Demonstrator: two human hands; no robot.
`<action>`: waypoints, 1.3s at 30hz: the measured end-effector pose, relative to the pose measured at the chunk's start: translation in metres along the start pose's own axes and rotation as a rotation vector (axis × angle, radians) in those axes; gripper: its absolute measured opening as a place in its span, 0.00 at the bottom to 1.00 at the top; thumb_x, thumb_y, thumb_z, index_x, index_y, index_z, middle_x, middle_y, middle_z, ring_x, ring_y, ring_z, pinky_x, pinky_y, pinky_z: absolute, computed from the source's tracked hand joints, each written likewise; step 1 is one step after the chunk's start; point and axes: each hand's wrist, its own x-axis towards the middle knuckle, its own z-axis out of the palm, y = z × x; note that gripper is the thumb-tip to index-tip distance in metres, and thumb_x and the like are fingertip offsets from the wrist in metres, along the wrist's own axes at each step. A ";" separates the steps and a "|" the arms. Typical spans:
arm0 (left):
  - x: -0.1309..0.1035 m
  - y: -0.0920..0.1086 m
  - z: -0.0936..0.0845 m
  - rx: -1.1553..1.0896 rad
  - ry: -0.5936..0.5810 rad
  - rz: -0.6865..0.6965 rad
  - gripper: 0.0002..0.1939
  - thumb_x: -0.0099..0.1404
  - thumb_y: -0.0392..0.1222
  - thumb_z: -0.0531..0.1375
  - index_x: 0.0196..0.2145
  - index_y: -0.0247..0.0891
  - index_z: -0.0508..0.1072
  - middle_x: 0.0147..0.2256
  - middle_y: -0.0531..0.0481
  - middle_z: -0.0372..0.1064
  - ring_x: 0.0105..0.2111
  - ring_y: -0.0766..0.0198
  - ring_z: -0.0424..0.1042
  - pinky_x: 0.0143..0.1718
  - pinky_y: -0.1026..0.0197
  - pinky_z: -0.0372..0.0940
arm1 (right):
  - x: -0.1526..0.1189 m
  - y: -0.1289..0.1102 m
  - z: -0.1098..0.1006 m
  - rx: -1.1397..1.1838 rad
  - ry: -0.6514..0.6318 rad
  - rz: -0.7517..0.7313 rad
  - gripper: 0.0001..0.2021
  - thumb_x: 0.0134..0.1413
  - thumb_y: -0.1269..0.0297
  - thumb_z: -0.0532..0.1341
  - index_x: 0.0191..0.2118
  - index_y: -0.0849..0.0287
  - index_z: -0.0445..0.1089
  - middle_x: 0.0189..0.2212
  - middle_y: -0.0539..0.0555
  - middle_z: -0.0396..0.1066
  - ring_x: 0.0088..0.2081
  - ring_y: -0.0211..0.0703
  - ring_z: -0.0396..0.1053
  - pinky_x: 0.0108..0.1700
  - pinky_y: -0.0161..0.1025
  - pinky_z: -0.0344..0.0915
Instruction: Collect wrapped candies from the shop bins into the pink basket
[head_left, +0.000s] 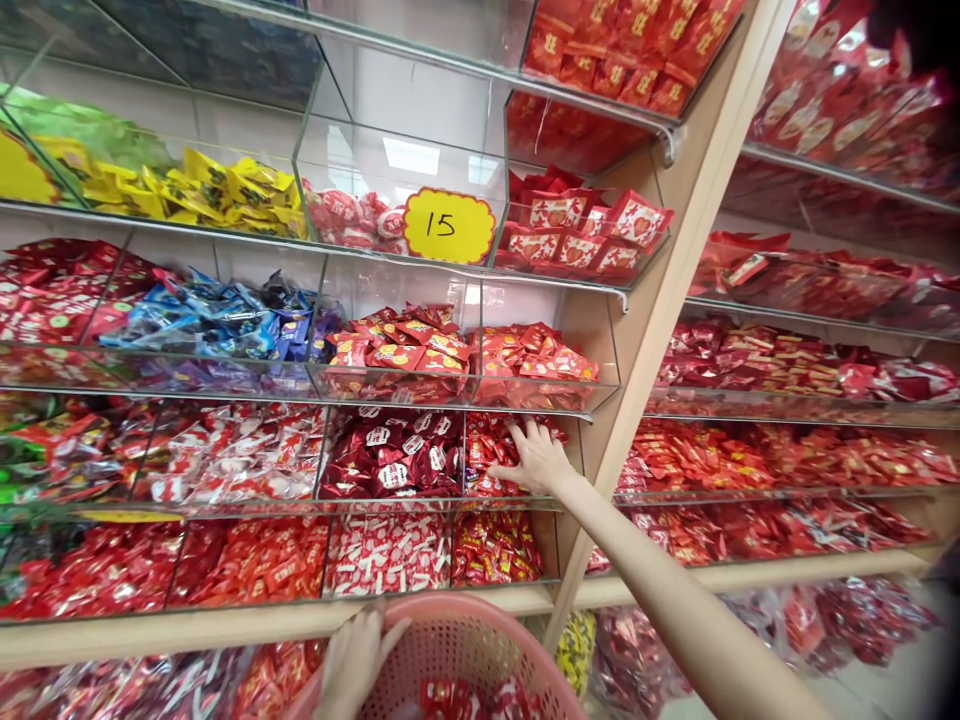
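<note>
The right hand (pixel 538 457) I watch remotely, fingers spread loosely over red packets (pixel 489 436) in their bin (pixel 517 500), the left hand (pixel 357 652) grasping the pink basket (pixel 495 645) at its rim

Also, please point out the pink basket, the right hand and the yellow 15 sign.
Pink basket (pixel 471 640), head view: far inner wall.
Right hand (pixel 538 460), head view: back of hand.
Yellow 15 sign (pixel 450 227), head view: its middle.
</note>
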 end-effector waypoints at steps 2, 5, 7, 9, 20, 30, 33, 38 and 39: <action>-0.001 -0.003 -0.003 -0.001 0.000 -0.013 0.29 0.63 0.57 0.42 0.50 0.33 0.64 0.40 0.39 0.73 0.40 0.53 0.72 0.38 0.57 0.64 | 0.005 0.004 0.002 -0.032 -0.043 -0.019 0.43 0.43 0.36 0.52 0.61 0.59 0.48 0.59 0.68 0.47 0.55 0.64 0.50 0.49 0.60 0.52; -0.002 -0.006 -0.006 0.015 -0.006 -0.034 0.29 0.63 0.57 0.41 0.50 0.33 0.64 0.38 0.40 0.74 0.39 0.53 0.72 0.36 0.57 0.65 | 0.009 0.009 0.007 -0.071 -0.023 -0.081 0.45 0.44 0.33 0.48 0.62 0.57 0.43 0.59 0.68 0.47 0.54 0.63 0.51 0.49 0.60 0.51; -0.002 -0.006 -0.007 0.025 -0.011 -0.037 0.28 0.63 0.57 0.42 0.49 0.34 0.64 0.38 0.40 0.74 0.39 0.53 0.72 0.36 0.57 0.65 | 0.011 0.010 0.010 -0.092 0.004 -0.105 0.44 0.45 0.33 0.45 0.63 0.57 0.43 0.59 0.68 0.48 0.54 0.63 0.52 0.49 0.58 0.52; -0.003 -0.005 -0.008 0.035 -0.012 -0.040 0.28 0.63 0.57 0.42 0.49 0.34 0.64 0.38 0.40 0.73 0.39 0.54 0.72 0.36 0.58 0.64 | 0.014 0.011 0.013 -0.110 0.020 -0.127 0.42 0.47 0.34 0.43 0.63 0.57 0.43 0.58 0.68 0.49 0.54 0.63 0.52 0.48 0.56 0.53; -0.006 0.001 -0.013 0.068 0.012 -0.038 0.27 0.64 0.56 0.41 0.47 0.33 0.65 0.38 0.39 0.73 0.36 0.54 0.73 0.33 0.58 0.65 | 0.020 0.018 0.020 -0.167 0.172 -0.186 0.31 0.56 0.42 0.40 0.60 0.54 0.50 0.53 0.63 0.56 0.49 0.54 0.57 0.44 0.47 0.57; -0.007 0.006 -0.020 0.076 -0.005 -0.052 0.27 0.64 0.55 0.42 0.49 0.32 0.64 0.40 0.38 0.72 0.39 0.54 0.72 0.35 0.59 0.64 | 0.022 0.011 0.021 -0.237 0.208 -0.198 0.25 0.60 0.49 0.38 0.54 0.55 0.57 0.49 0.62 0.60 0.45 0.51 0.59 0.40 0.44 0.59; -0.008 0.007 -0.021 0.090 0.019 -0.052 0.27 0.64 0.54 0.42 0.48 0.31 0.64 0.37 0.38 0.73 0.36 0.53 0.73 0.33 0.58 0.65 | 0.023 0.012 0.019 -0.218 0.190 -0.230 0.26 0.58 0.46 0.41 0.54 0.55 0.58 0.48 0.63 0.61 0.45 0.52 0.60 0.40 0.44 0.60; -0.007 0.008 -0.021 0.100 0.030 -0.052 0.28 0.64 0.54 0.41 0.49 0.30 0.64 0.34 0.37 0.74 0.35 0.53 0.73 0.32 0.59 0.64 | 0.028 0.021 0.013 -0.116 0.156 -0.289 0.26 0.57 0.45 0.43 0.53 0.55 0.58 0.49 0.62 0.60 0.48 0.53 0.60 0.41 0.44 0.62; -0.007 0.008 -0.021 0.101 0.030 -0.054 0.28 0.64 0.54 0.41 0.50 0.30 0.64 0.34 0.37 0.74 0.35 0.53 0.73 0.32 0.59 0.64 | 0.029 0.023 0.013 -0.088 0.155 -0.306 0.25 0.58 0.46 0.44 0.53 0.55 0.59 0.49 0.62 0.61 0.48 0.52 0.60 0.42 0.44 0.62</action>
